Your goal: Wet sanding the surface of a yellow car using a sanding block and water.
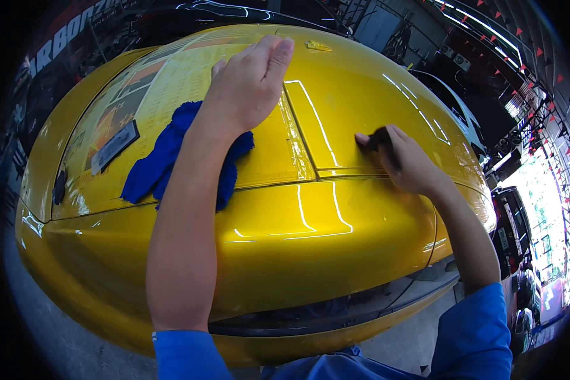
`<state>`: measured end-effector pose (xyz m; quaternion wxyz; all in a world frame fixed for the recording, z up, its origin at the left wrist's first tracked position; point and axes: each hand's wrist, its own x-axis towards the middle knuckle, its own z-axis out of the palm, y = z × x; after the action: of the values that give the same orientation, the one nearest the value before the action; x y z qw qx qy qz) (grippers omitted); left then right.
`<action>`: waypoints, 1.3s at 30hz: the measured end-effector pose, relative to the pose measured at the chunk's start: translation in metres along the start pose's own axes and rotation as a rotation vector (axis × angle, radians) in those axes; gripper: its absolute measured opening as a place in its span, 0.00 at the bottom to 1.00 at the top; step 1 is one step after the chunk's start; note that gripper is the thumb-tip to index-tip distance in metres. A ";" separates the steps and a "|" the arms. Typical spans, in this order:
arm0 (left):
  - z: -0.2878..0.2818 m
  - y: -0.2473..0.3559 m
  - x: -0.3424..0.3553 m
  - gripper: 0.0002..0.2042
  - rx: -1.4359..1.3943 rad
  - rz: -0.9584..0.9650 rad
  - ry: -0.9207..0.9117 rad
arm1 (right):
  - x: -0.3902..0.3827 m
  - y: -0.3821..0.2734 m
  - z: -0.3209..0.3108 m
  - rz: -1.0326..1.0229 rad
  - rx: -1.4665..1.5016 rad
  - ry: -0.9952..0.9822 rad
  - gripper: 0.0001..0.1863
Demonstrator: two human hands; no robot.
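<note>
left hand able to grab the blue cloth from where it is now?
Probably yes. The left hand rests flat on the yellow car body, and the blue cloth lies right under its wrist and forearm. Nothing lies between them; pulling the hand back a little should reach it.

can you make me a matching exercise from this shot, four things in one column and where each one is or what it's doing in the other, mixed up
Things:
1. left hand
2. right hand
3. blue cloth
4. small black pad

Places or states:
A. lies loose on the yellow car body, under the left forearm
B. gripped in the fingers, pressed to the paint
C. rests flat and open beside the panel seam
D. closed around a small dark thing, at the right of the seam

Pairs: 1-C, 2-D, 3-A, 4-B
</note>
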<state>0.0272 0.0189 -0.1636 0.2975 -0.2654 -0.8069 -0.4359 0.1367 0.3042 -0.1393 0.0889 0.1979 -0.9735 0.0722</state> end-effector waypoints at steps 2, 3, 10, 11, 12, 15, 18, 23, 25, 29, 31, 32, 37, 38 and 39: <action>0.002 0.001 0.000 0.28 0.001 0.016 0.013 | -0.011 0.009 0.002 -0.028 -0.007 0.016 0.07; 0.005 0.003 0.002 0.29 0.027 0.037 0.065 | -0.014 0.011 -0.001 -0.050 -0.027 0.031 0.07; 0.004 0.004 -0.001 0.29 0.015 0.013 0.044 | -0.006 -0.003 -0.001 -0.003 -0.015 -0.049 0.06; 0.004 0.004 0.000 0.29 0.010 0.019 0.046 | -0.007 0.000 -0.001 -0.024 -0.018 -0.013 0.06; 0.004 0.002 0.001 0.29 0.013 0.015 0.035 | -0.008 0.002 -0.001 -0.045 -0.020 0.024 0.06; 0.002 0.003 -0.001 0.30 0.008 -0.007 -0.004 | 0.003 -0.003 0.006 -0.015 -0.073 -0.012 0.07; -0.001 0.009 0.000 0.30 0.008 -0.015 -0.027 | -0.018 -0.010 -0.002 -0.102 -0.027 0.007 0.07; 0.002 0.003 0.002 0.30 0.019 0.008 -0.010 | -0.002 -0.008 -0.001 -0.048 -0.029 0.013 0.06; 0.005 0.002 0.001 0.30 -0.003 -0.007 -0.001 | -0.009 -0.011 -0.001 0.002 -0.029 -0.001 0.06; 0.000 0.008 0.002 0.30 0.008 0.016 -0.025 | -0.036 -0.011 -0.003 -0.066 -0.020 -0.009 0.06; 0.000 0.008 0.004 0.30 0.014 0.041 0.000 | -0.035 -0.010 -0.005 -0.061 -0.009 -0.016 0.06; 0.001 0.007 0.004 0.30 -0.002 0.052 -0.006 | -0.023 -0.013 -0.005 -0.035 -0.024 -0.010 0.06; 0.002 -0.001 -0.001 0.30 -0.014 0.032 0.019 | -0.037 -0.020 -0.004 -0.083 -0.011 -0.021 0.06; 0.002 0.003 0.000 0.30 -0.010 0.031 0.022 | -0.043 -0.017 -0.005 -0.087 -0.002 -0.021 0.07; 0.001 0.008 0.001 0.30 0.001 0.008 -0.015 | -0.040 -0.014 -0.006 -0.093 0.000 -0.021 0.07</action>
<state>0.0314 0.0239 -0.1594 0.2934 -0.2718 -0.8082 -0.4323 0.1789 0.3075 -0.1405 0.0819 0.2436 -0.9642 0.0657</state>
